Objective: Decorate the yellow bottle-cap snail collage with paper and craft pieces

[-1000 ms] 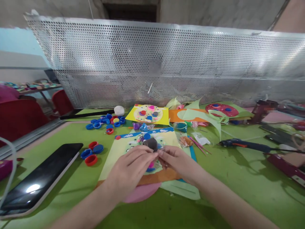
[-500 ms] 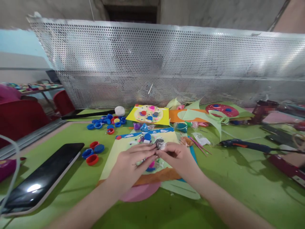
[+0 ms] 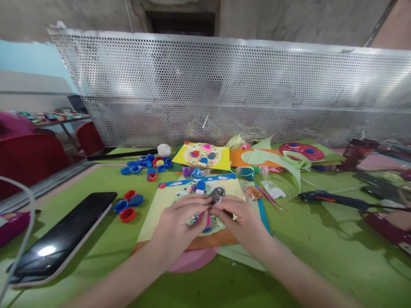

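Between my two hands is a small clear plastic bag (image 3: 218, 195) with a dark grey lump in it, perhaps modelling clay. The fingers of my left hand (image 3: 181, 220) pinch its left side, and those of my right hand (image 3: 241, 217) close on its lower right. Both hands are over a pale yellow picture sheet (image 3: 153, 217) with a blue-and-white strip along the top and a brown strip at the bottom. A blue bottle cap (image 3: 201, 185) and small colourful bits lie on the sheet, partly hidden by my fingers.
A black phone (image 3: 66, 235) and several red and blue caps (image 3: 127, 214) lie to the left. Beyond are a yellow card (image 3: 180, 161) and more caps (image 3: 141, 161). A glue gun (image 3: 330, 199) lies right, and a perforated metal panel (image 3: 180, 85) stands behind.
The bag now stands higher and tilted between my fingers, with more of the grey lump showing. My right fingers have slid lower on it. The view has shifted slightly.
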`<state>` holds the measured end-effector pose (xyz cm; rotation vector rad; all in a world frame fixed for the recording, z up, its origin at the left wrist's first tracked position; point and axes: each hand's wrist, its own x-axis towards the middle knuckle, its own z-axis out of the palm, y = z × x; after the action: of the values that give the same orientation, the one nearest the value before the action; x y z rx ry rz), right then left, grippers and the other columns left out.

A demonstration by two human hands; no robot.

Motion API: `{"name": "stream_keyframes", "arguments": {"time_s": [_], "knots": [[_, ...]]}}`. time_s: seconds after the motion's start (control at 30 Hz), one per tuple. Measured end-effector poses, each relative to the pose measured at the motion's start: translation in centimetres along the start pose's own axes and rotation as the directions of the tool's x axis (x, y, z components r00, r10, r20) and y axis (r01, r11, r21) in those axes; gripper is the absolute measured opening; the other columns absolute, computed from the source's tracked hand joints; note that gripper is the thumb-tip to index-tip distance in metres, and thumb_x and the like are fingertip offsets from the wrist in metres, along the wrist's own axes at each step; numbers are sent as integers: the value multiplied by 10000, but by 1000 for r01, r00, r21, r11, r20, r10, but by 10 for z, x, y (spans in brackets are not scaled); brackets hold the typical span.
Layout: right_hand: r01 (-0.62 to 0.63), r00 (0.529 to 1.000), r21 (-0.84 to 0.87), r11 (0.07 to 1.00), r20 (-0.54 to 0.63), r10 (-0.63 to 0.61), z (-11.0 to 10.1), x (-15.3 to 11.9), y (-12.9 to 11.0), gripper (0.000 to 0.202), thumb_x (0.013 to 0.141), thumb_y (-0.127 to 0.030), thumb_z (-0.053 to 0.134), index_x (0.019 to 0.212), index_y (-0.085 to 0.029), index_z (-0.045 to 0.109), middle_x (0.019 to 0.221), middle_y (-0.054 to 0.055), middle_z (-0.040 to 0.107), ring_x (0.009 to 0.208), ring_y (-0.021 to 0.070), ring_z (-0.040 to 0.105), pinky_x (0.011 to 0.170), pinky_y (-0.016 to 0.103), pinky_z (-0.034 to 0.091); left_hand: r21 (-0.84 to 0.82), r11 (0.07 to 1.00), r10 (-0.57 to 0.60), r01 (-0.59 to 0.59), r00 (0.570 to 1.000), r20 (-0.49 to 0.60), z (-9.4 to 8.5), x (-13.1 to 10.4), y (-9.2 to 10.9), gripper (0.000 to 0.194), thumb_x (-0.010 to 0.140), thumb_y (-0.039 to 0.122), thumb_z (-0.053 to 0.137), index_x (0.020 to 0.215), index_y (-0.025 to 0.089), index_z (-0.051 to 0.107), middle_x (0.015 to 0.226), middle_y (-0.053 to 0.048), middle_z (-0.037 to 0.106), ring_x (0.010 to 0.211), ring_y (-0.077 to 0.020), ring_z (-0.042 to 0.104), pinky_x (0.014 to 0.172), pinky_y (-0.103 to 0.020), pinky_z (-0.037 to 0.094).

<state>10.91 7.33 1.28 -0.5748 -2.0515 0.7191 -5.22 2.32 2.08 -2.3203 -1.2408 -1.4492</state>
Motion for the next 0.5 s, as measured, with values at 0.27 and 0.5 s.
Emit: {"name": "stream_keyframes", "arguments": {"time_s": [0.27, 0.5], "knots": [[73, 996, -11, 997, 59, -72, 5, -2, -9, 230, 778, -83, 451, 576, -183, 405, 574, -26, 428, 577, 98, 407, 521, 198, 304, 114, 981, -142, 154, 984, -110, -11, 7, -10, 107, 750, 126, 582, 666, 190, 568, 801, -16, 700, 787, -157, 672, 736, -297, 567], [-96, 994, 275, 957, -23, 107, -11, 3, -10, 225, 749, -174, 455, 543, -194, 366, 532, -48, 362, 515, 85, 338, 486, 204, 280, 10, 996, -87, 88, 954, 286, -16, 4, -11, 609, 705, 349, 705, 1233, 213, 433, 1322, -109, 490, 1225, -247, 453, 967, -407, 447]]}}
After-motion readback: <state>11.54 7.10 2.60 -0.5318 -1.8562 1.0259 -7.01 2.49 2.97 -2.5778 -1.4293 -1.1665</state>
